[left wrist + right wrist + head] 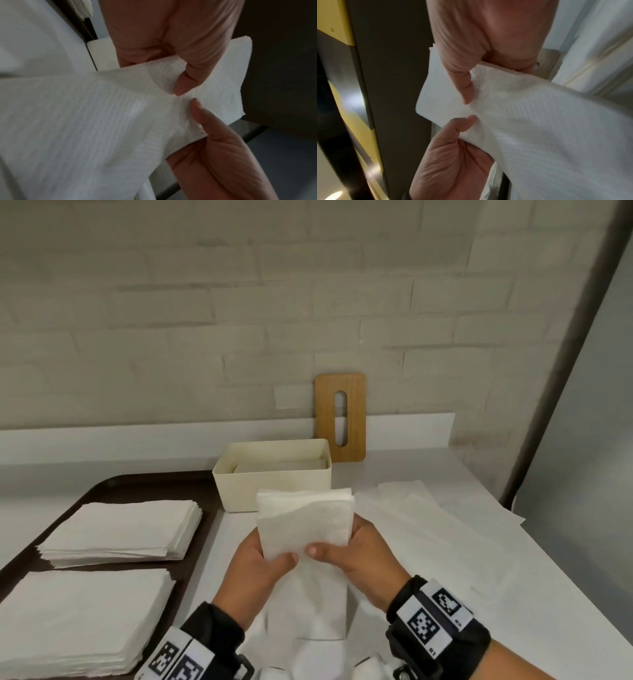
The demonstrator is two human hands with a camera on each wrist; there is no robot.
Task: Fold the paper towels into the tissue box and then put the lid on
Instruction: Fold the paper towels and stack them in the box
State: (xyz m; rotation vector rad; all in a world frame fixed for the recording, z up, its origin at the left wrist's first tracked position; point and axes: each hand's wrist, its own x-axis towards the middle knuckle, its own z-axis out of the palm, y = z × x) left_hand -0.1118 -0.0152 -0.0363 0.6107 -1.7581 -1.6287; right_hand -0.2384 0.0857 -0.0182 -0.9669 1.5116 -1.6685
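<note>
Folded white paper towel (305,518) held upright above surface, near open cream tissue box (274,484) with towels inside. Wooden slotted lid (340,417) off, leaning upright against wall behind box.

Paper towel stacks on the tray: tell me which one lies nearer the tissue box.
The far stack, lying close to the tissue box at the tray's far end; the near stack sits closer to the person.

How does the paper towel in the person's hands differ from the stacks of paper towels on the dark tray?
The white folded paper towel is one piece held upright in the air, pinched by the left hand and right hand; the two flat stacks of white paper towels lie many-layered and untouched on the dark brown tray. It looks narrower than they do. Both are white and textured.
</note>
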